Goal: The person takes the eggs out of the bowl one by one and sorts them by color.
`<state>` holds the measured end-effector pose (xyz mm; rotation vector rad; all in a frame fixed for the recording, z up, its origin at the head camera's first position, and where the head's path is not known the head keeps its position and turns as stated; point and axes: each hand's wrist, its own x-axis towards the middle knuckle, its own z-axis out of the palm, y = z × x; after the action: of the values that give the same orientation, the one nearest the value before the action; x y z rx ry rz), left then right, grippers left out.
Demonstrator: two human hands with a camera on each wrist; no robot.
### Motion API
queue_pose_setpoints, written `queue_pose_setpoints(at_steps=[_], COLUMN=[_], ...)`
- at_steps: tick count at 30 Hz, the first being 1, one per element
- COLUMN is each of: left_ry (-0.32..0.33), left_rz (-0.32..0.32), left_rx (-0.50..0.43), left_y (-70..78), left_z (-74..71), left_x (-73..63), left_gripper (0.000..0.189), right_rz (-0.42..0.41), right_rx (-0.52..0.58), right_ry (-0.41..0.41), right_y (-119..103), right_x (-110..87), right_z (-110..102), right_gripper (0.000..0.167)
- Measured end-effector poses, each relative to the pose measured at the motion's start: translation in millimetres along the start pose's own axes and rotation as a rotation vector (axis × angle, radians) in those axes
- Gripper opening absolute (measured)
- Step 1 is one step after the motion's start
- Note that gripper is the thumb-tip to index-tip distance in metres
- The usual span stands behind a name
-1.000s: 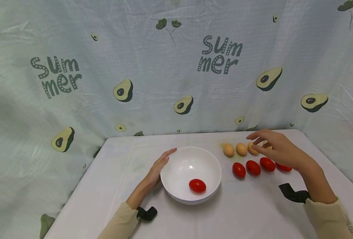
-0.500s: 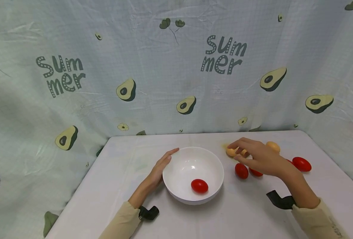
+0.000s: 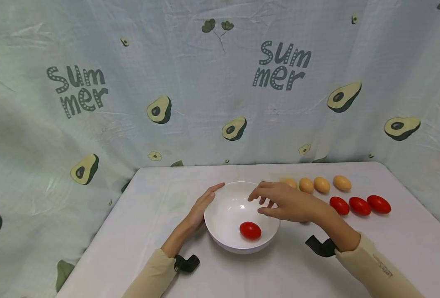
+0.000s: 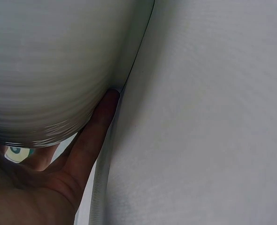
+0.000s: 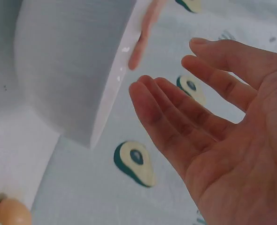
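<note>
A white bowl (image 3: 223, 221) stands on the table with one glossy red egg (image 3: 250, 230) inside. My left hand (image 3: 199, 211) rests against the bowl's left side, fingers fairly straight along the wall; the left wrist view shows its fingers (image 4: 89, 145) touching the bowl's underside. Above the bowl's right rim hovers my right hand (image 3: 288, 203), fingers loosely bent. In the right wrist view the palm of that hand (image 5: 213, 126) faces the camera and holds nothing. Several yellow eggs (image 3: 322, 184) lie in a row behind it. Red eggs (image 3: 359, 206) lie to its right, some hidden by the hand.
The white table (image 3: 168, 186) has a back edge against a hanging cloth (image 3: 190, 91) printed with avocados and lettering. Black wrist straps (image 3: 186, 263) sit on both arms. A faint yellow stain marks the table near the leftmost yellow egg.
My right hand has moved left, from over the egg rows to above the bowl's right rim. My left hand has stayed on the bowl. The head view has shifted slightly.
</note>
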<state>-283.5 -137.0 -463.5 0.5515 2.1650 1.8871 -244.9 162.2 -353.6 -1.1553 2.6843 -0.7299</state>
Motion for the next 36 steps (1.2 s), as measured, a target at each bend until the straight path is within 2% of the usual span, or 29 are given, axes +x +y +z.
queue_pose_setpoints(at_steps=[8,13,19,24,30,36], left_ry=[-0.004,-0.019,-0.014,-0.026,-0.034,-0.04], left_rz=[0.008,0.012,0.021,0.029,0.038,0.038], left_rx=[0.015,0.016,0.017,0.009,0.001,-0.002], left_y=[-0.2,-1.3,-2.5,-2.3,0.1,0.7], left_z=[-1.3,-2.9,-5.0,-5.4,-4.9,-3.8], left_x=[1.6,-0.1,-2.3,-1.8,-3.6,-4.2], left_gripper=[0.05,0.05,0.05,0.05,0.05,0.05], right_rz=[-0.076,0.009,0.095,0.171,0.269,0.253], right_rx=[-0.008,-0.035,-0.101,-0.076,-0.057,-0.123], right_ry=[-0.165,-0.321,-0.448,-0.562,-0.652,-0.668], right_y=[-13.3,-18.6,-24.1,-25.7,-23.5,-19.1], right_x=[31.1,49.4,65.0,73.7,78.9,80.3], right_z=[7.3,17.0,24.8,27.6,35.2,39.8], right_gripper=[0.028,0.03,0.031,0.027,0.028,0.03])
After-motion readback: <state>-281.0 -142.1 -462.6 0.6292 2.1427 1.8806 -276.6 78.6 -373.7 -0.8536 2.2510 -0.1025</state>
